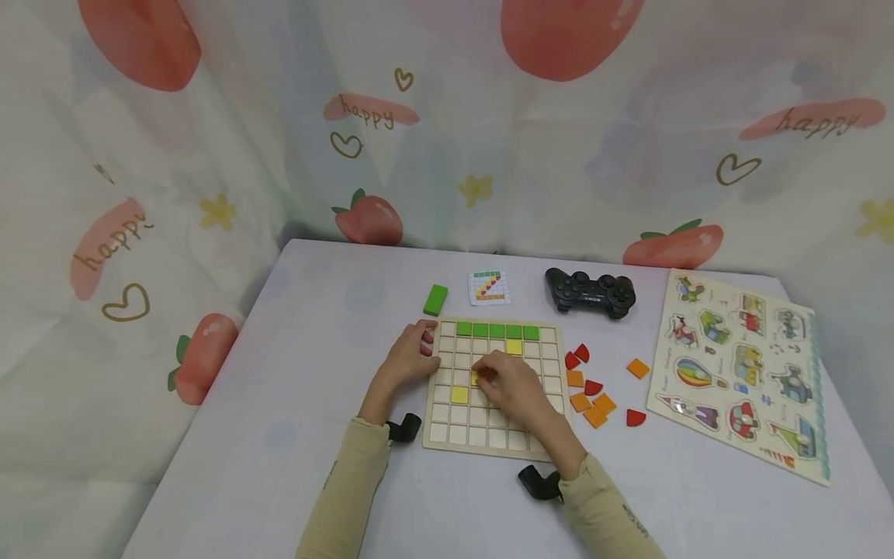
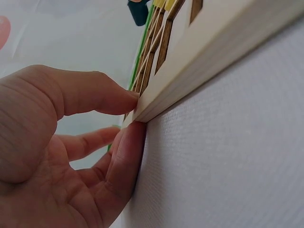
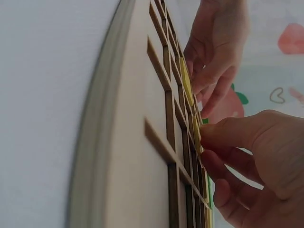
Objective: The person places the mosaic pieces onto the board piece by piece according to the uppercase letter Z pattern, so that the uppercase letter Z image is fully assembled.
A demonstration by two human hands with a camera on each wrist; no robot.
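A wooden grid board (image 1: 482, 449) lies on the table, with a row of green square tiles (image 1: 497, 331) near its far side. Two yellow tiles, one upper right (image 1: 514, 347) and one lower left (image 1: 459, 395), sit in its cells. My left hand (image 1: 408, 353) holds the board's left edge, thumb (image 2: 104, 90) on the rim and fingers against the side. Bits of red show beside these fingers, too covered to identify. Over the middle of the grid, my right hand (image 1: 513, 386) pinches a yellow tile (image 3: 196, 130) at a cell, partly hidden by its fingers.
Orange squares (image 1: 595, 417) and red quarter-round pieces (image 1: 635, 418) lie right of the board. Behind it are a green block (image 1: 435, 300), a pattern card (image 1: 490, 288) and a black game controller (image 1: 590, 293). A picture puzzle board (image 1: 740, 373) lies far right.
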